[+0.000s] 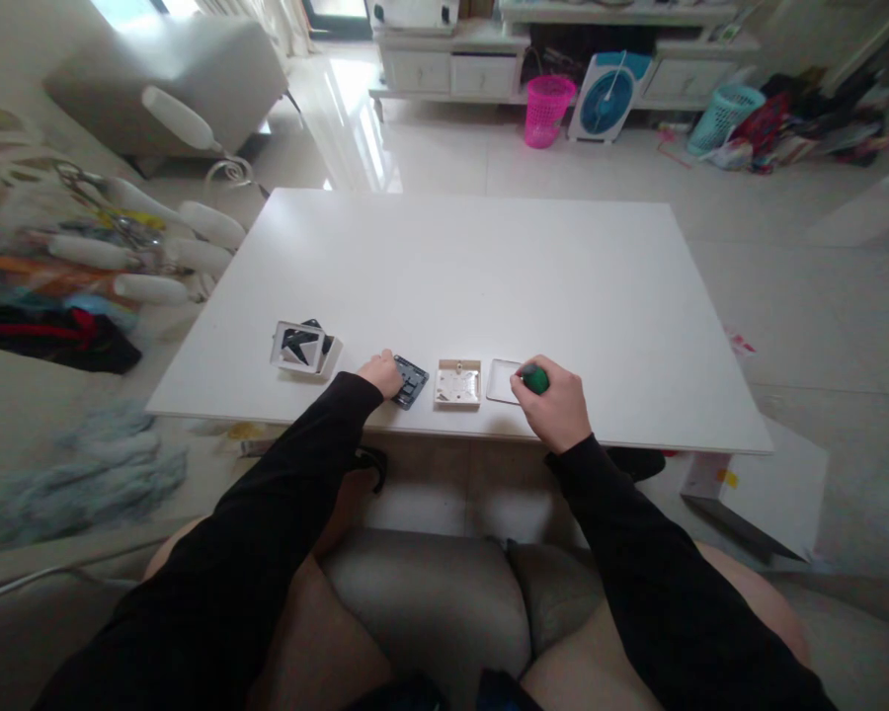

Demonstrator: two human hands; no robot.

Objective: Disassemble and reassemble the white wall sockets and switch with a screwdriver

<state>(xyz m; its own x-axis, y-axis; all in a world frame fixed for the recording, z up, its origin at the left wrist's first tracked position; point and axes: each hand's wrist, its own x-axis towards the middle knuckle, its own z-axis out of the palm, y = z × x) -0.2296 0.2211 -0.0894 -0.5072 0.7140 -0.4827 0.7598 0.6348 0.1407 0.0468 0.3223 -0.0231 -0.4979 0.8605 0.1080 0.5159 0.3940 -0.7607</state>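
Note:
My left hand (pixel 381 375) is closed at the left edge of a dark square switch panel (pixel 412 383), which lies on the table. In my right hand (pixel 559 405) is a screwdriver with a green and black handle (pixel 534 379); its shaft is hidden. Beneath that hand lies a thin white square frame (pixel 502 382), partly covered. Between the hands sits a shallow white switch box (pixel 457 387), its open side up, with small fittings inside. Further left, a white frame (pixel 276 346) and dark panel pieces rest in another white box (pixel 332 360).
Everything lies near the front edge of the white table (pixel 474 267). A grey sofa (pixel 430 592) is under me. White padded bars (pixel 182 118) stand left of the table. Across the floor are a pink basket (pixel 548 109) and a blue-and-white fan (pixel 607 99).

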